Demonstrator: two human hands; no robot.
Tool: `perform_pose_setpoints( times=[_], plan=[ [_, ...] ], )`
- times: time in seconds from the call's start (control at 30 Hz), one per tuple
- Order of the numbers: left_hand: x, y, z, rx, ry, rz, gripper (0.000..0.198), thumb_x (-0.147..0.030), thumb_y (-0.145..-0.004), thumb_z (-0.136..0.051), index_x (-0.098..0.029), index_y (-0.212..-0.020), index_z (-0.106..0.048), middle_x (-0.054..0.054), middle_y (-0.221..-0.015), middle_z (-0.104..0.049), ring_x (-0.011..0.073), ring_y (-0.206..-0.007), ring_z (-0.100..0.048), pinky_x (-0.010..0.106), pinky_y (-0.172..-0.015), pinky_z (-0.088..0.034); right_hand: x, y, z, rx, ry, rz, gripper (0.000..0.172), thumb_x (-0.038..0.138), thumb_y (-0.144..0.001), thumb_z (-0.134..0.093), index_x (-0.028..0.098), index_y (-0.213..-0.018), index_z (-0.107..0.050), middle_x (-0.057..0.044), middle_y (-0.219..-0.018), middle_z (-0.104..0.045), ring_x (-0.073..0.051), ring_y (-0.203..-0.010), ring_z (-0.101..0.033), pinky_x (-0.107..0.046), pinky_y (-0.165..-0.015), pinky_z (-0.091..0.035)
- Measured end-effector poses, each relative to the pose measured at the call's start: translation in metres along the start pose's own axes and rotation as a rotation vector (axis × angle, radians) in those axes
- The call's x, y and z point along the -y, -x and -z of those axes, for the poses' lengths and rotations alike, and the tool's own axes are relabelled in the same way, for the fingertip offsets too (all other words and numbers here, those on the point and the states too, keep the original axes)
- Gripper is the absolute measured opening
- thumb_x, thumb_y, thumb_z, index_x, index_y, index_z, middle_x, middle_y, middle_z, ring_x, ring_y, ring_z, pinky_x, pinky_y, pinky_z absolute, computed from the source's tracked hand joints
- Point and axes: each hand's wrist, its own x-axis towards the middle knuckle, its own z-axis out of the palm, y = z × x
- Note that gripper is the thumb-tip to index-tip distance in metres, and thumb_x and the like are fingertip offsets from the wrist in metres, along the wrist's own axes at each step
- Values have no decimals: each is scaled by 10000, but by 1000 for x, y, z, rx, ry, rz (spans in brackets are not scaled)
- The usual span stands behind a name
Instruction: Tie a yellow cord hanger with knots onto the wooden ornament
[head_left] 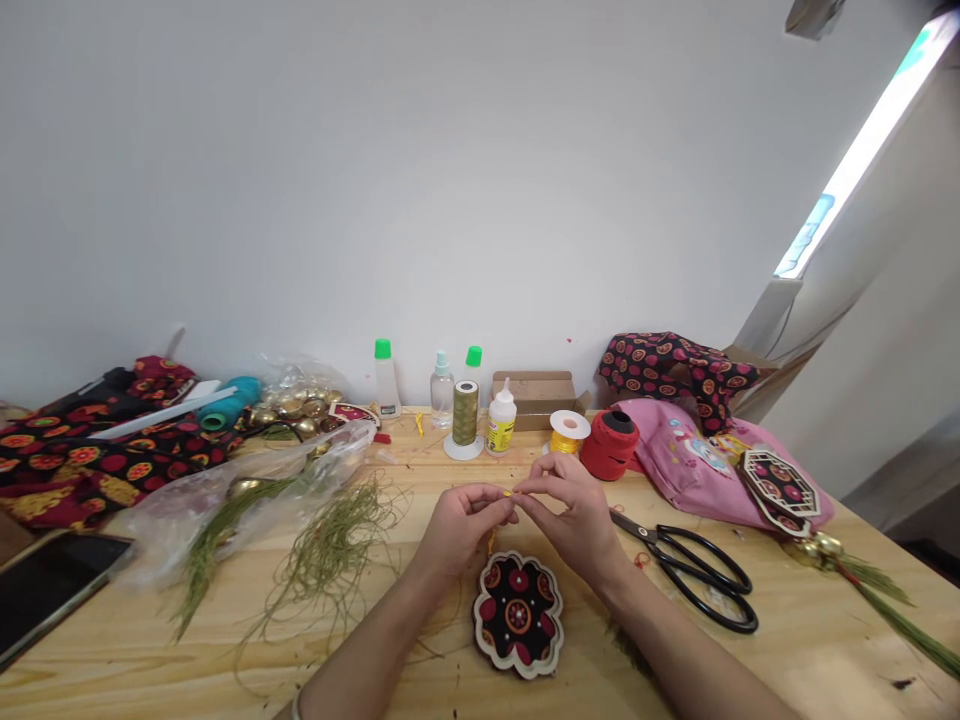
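Just below the centre of the frame, the left hand (459, 520) and the right hand (574, 515) come together almost tip to tip, thumb and forefinger of each pinched on a thin yellow cord (508, 493). Only a speck of it shows between the fingertips; a short orange-yellow length hangs under the left fingers. A flower-shaped ornament (517, 615) lies on the wooden table (832, 640) in the lower middle, below the hands in the frame and between the forearms. The cord drops toward its top edge, though I cannot tell whether the two are joined.

The ornament has a pale, scalloped rim around black fabric printed with crimson and orange rounds, a ringed medallion at its centre and small white beads dotted across. A darker layer shows along its left edge.

Black-handled scissors (651, 537) lie right of the right forearm, loose green strands (330, 540) left of the left one. Above the right hand stand a yellow spool (565, 441) and a red spool (609, 452).
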Motion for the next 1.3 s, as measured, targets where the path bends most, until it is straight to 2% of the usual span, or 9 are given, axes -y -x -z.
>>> perform_pose_setpoints(
  times=[0.27,0.57,0.8,0.93,1.03,1.17,1.3],
  plan=[
    [0,1,1,-7,70,-16,113,-237,-603,-636,-124,-615,-642,10,-570,-608,105,-565,-510,216,-591,-373,-2,-1,2,54,130,65,114,217,-728,-526,202,-716,-639,-42,-718,-530,-154,-700,-479,-287,-617,-383],
    [2,-1,3,-10,101,-20,118,-225,-604,-639,-109,-626,-640,19,-571,-600,105,-570,-502,218,-599,-374,0,1,-1,-16,-19,-6,74,195,-722,-531,190,-694,-599,-27,-689,-524,-148,-711,-492,-275,-636,-394],
    [6,-1,5,21,206,-46,116,-238,-633,-613,-128,-651,-647,9,-601,-602,106,-608,-510,217,-634,-368,1,2,-3,100,-93,-14,77,202,-723,-531,183,-695,-600,-27,-702,-531,-136,-690,-488,-262,-624,-380],
    [5,-1,6,-4,285,-9,91,-223,-625,-628,-133,-637,-638,-8,-570,-591,79,-561,-490,187,-587,-360,-1,-1,-2,108,-166,-184,110,208,-706,-534,164,-612,-570,-12,-634,-506,-119,-602,-442,-240,-549,-346],
    [6,-2,6,8,290,9,104,-221,-620,-637,-125,-658,-637,1,-571,-601,74,-556,-494,178,-573,-359,-4,-4,-3,142,-339,-373,160,257,-679,-552,147,-563,-547,3,-570,-484,-97,-524,-396,-222,-481,-298],
    [8,-2,5,23,208,-11,109,-223,-609,-649,-128,-660,-640,5,-572,-618,80,-555,-507,180,-571,-365,-8,-6,-5,168,-602,-591,192,302,-600,-611,135,-536,-541,25,-536,-479,-79,-505,-386,-213,-489,-287],
    [6,-2,5,41,80,-15,129,-241,-581,-663,-127,-638,-642,9,-551,-622,95,-534,-511,198,-552,-369,-8,-5,-4,150,-737,-749,203,307,-539,-656,131,-537,-555,42,-505,-490,-58,-474,-369,-203,-486,-276]
  ],
)
